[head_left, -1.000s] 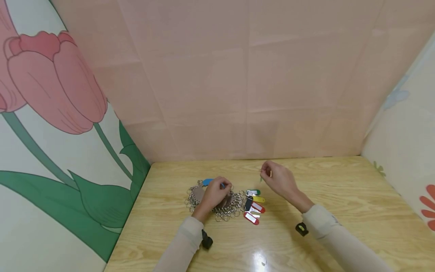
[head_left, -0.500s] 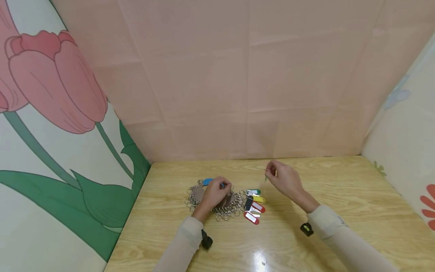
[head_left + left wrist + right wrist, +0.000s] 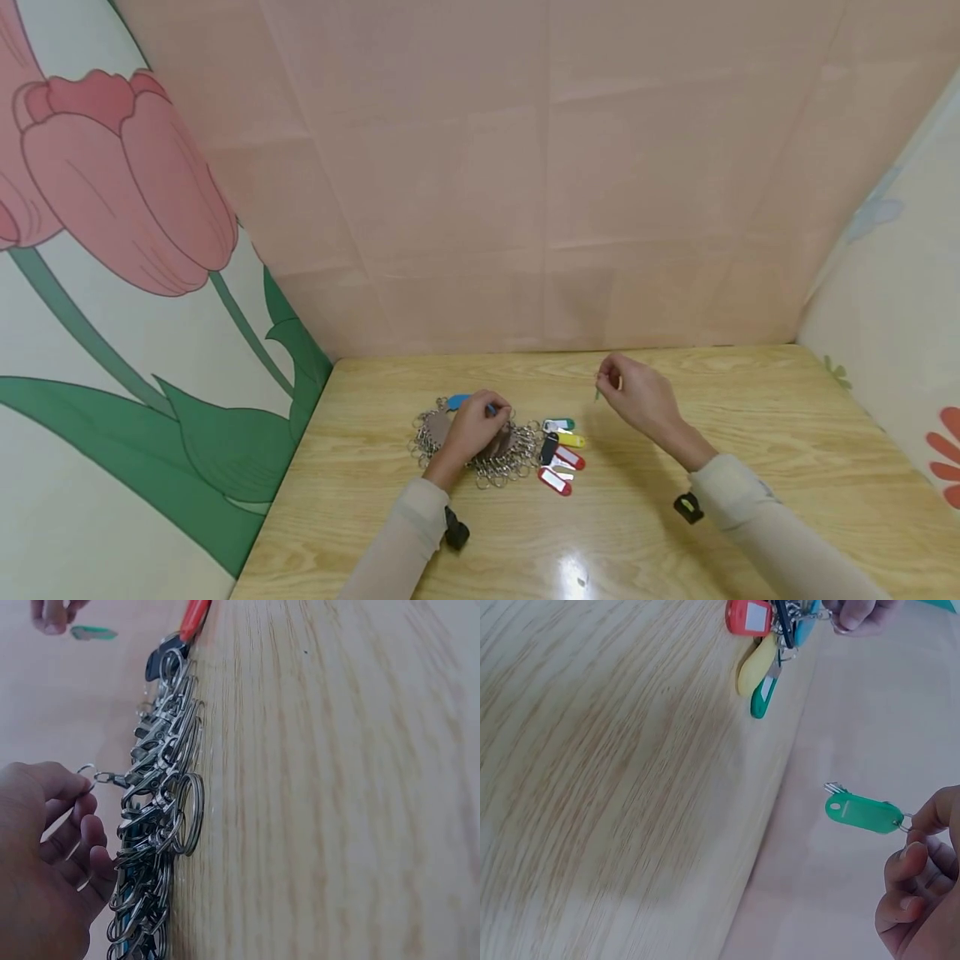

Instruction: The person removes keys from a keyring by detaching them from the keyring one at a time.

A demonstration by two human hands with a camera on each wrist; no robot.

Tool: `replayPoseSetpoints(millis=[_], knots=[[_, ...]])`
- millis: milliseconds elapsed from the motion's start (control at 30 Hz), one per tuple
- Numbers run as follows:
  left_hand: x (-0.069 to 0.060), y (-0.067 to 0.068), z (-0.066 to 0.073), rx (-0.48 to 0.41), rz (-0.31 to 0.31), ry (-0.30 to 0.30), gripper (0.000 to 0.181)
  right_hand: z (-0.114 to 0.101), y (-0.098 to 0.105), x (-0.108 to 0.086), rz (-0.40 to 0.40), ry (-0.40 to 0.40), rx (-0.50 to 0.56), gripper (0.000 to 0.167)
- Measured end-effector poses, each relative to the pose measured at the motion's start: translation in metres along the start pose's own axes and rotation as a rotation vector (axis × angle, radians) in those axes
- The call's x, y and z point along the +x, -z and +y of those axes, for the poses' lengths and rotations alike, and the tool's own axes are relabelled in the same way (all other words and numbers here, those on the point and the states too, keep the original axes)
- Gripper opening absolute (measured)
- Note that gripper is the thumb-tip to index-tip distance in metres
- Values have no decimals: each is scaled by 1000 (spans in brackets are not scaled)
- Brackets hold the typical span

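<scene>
My left hand [image 3: 474, 427] is over a cluster of silver clasps and split rings [image 3: 517, 457] on the table. In the left wrist view its thumb and finger pinch a split ring [image 3: 88, 769] linked to one clasp. My right hand [image 3: 637, 402] is raised above the table, right of the cluster. It pinches the small ring of a green key tag [image 3: 864, 814], which hangs with a bit of metal, apparently a key, behind it. Beneath the left hand lie a brown-grey plate [image 3: 438, 428] and a blue piece [image 3: 457, 402], partly hidden.
Right of the cluster lie several key tags: a green one [image 3: 558, 424], a yellow one [image 3: 572, 439], a black one [image 3: 550, 448] and a red one [image 3: 555, 481]. They rest on a wood-grain table [image 3: 360, 517]. A pink backdrop [image 3: 480, 208] stands behind it.
My right hand has drifted to the right with the green key tag still pinched. The left hand has stayed where it was over the cluster.
</scene>
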State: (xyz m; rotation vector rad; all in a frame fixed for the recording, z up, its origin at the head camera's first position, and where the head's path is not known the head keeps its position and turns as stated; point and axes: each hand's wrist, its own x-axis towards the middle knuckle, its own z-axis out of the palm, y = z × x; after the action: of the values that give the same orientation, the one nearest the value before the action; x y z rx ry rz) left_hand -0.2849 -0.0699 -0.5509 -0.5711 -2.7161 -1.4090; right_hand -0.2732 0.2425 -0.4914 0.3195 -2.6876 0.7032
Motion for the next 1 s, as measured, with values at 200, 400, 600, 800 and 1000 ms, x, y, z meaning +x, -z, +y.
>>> replayPoseSetpoints(millis=[200, 400, 600, 800, 1000], knots=[[0, 1, 1, 2, 3, 1, 12, 9, 3, -1, 13, 11, -8, 7], [-1, 1, 3, -7, -10, 12, 14, 19, 6, -5, 27, 12, -18, 7], [-2, 1, 2, -22, -11, 13, 13, 28, 9, -6, 40, 11, -21, 7], [-2, 2, 1, -47, -14, 14, 13, 36, 11, -7, 77, 12, -25, 5], [-3, 3, 1, -57, -20, 22, 14, 42, 15, -10, 84, -20, -9, 8]])
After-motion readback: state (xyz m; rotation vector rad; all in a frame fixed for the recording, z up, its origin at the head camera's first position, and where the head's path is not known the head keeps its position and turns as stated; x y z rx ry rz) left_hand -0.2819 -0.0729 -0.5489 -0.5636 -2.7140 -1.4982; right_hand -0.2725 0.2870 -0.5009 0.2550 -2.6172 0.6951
